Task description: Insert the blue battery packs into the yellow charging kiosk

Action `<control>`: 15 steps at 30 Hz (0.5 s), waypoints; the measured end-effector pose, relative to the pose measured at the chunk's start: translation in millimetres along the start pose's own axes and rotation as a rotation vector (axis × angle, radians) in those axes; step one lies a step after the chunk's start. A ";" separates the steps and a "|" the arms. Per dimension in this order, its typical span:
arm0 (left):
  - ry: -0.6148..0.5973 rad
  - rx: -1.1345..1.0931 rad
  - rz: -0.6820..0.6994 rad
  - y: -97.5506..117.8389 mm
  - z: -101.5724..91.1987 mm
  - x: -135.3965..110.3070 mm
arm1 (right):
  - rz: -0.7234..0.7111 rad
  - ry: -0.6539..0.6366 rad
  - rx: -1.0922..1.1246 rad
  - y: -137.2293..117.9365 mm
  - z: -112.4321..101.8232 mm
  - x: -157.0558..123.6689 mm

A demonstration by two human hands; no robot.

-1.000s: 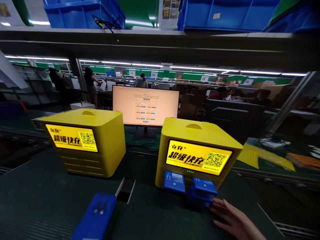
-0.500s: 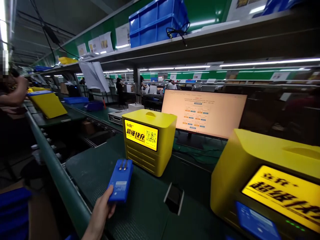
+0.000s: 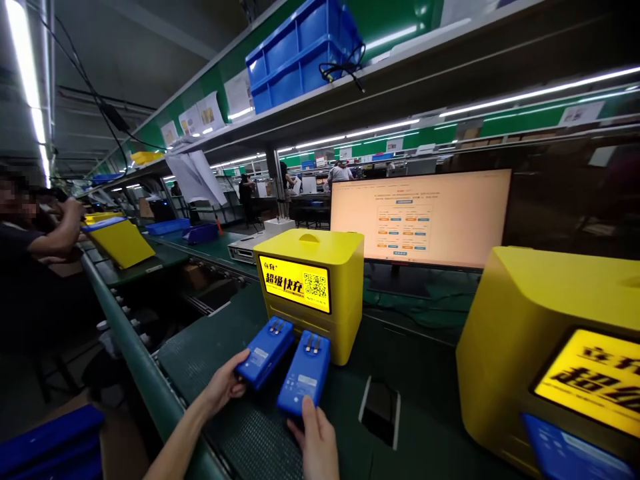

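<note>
My left hand (image 3: 220, 388) grips a blue power bank (image 3: 265, 351) by its near end, and its far end reaches the lower front of a yellow charging station (image 3: 313, 288). My right hand (image 3: 317, 441) holds a second blue power bank (image 3: 305, 372) just to the right, also pointed at the station's slots. The station's lit yellow screen shows black characters and a QR code. A second yellow charging station (image 3: 555, 360) fills the right foreground, with a blue power bank (image 3: 565, 457) sticking out of its front.
A lit monitor (image 3: 420, 217) stands behind the stations. A small dark rectangular device (image 3: 380, 410) lies on the green mat. The bench edge rail (image 3: 135, 360) runs along the left. A person's arm (image 3: 53, 233) works at far left. Blue bins (image 3: 300, 53) sit on the overhead shelf.
The view swung left from the right station to the left one. My left hand carried its power bank forward to the station's front. My right hand came in holding a second power bank.
</note>
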State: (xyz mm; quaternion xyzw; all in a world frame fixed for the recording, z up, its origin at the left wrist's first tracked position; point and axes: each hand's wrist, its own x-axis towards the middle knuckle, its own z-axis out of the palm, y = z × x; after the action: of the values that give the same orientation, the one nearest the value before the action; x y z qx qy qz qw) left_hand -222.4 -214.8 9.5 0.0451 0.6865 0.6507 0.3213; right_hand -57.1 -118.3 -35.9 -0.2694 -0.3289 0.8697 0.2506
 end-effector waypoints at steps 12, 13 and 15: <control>0.274 0.181 0.132 26.6 76.9 53.2 | 0.062 -0.113 -0.108 -96.3 -40.4 18.5; 0.272 0.174 0.141 27.8 75.7 45.3 | 0.080 -0.123 -0.122 -109.2 -71.2 -0.6; 0.272 0.168 0.172 25.2 69.5 26.4 | 0.163 -0.106 -0.151 -142.1 -140.7 -43.6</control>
State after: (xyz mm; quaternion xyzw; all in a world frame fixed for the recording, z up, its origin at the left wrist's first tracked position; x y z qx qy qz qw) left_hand -217.5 -138.2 26.4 0.0419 0.7692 0.6163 0.1638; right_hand 100.6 10.0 -12.0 -0.2672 -0.3835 0.8728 0.1404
